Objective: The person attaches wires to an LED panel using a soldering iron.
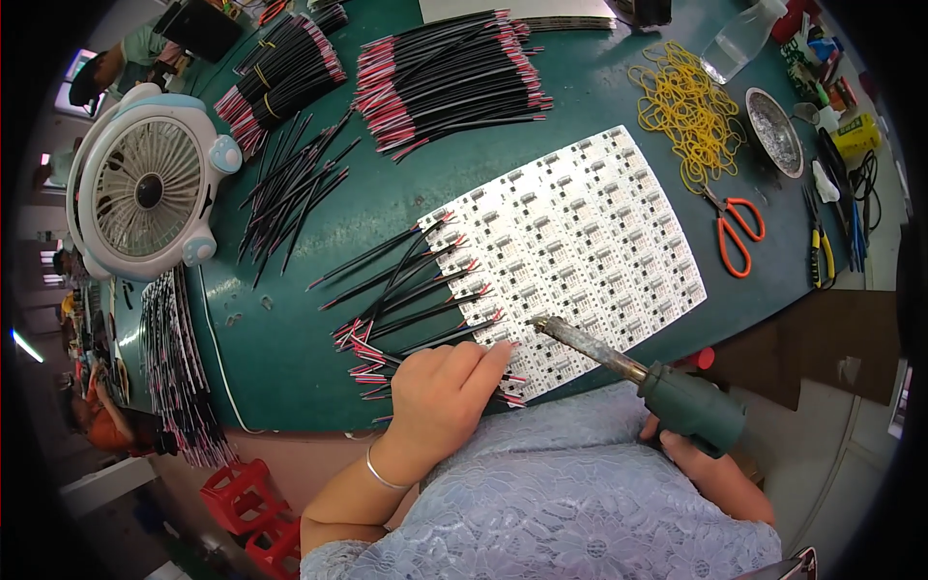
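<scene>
A white circuit board panel with rows of small dark components lies tilted on the table. Black wires with red ends run off its left edge. At the panel's lower left corner my left hand is closed, thumb and index finger pinched on a wire whose red tip shows by the fingertips; most of that wire is hidden. My right hand grips a soldering iron by its dark green handle. The iron's tip hovers over or touches the panel's lower part, near my left fingertips; I cannot tell which.
Bundles of black wires and loose ones lie on the green table. A fan stands left. Yellow rubber bands, a metal dish, orange-handled scissors and pliers lie right. Red stools stand below.
</scene>
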A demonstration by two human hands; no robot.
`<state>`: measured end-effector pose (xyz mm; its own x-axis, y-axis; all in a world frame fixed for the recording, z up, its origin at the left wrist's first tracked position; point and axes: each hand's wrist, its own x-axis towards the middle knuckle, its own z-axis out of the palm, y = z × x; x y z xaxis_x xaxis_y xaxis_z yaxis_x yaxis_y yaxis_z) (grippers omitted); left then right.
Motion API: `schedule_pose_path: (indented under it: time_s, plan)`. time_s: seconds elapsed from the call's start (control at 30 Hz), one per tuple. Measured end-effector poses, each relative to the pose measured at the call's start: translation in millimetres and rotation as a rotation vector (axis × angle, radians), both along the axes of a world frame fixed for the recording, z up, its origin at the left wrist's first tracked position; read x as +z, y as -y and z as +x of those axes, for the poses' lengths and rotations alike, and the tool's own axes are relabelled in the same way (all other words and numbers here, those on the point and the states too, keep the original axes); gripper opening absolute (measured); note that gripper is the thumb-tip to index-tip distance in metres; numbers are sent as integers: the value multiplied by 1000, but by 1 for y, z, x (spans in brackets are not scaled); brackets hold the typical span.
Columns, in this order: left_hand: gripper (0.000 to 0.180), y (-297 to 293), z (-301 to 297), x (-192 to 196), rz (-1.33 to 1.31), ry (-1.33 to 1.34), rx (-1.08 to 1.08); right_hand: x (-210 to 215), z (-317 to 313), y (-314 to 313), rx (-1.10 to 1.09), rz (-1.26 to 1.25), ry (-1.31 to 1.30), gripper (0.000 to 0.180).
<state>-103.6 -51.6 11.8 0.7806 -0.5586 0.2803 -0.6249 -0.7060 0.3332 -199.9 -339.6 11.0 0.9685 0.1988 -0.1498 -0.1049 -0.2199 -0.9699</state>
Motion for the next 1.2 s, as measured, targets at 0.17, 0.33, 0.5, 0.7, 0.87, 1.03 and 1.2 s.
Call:
schedule_pose_path:
  time_s: [0.17, 0.33, 0.5, 0.7, 0.87, 1.03, 1.2]
  plan:
    - [27, -2, 9, 4, -33, 72, 1, 3, 6, 1, 101, -69, 144, 23]
    - [23, -6, 7, -1, 5, 9, -51, 8, 8, -2, 47, -17, 9, 22]
    - [23, -3, 7, -6, -5, 45, -89, -1, 9, -2, 82, -166, 140, 35]
    - [26, -2, 6, -6, 39, 33, -79, -1, 8, -7, 81, -211, 165, 27]
    - [27, -2, 6, -6, 43, -7, -69, 3, 13, -8, 138, -257, 208, 24]
    - [25, -3, 8, -7, 28, -13, -78, 2, 16, -11, 129, -257, 303, 24]
    - [22, -4, 10, -8, 1, -11, -90, -2, 8, -5, 128, -307, 217, 30]
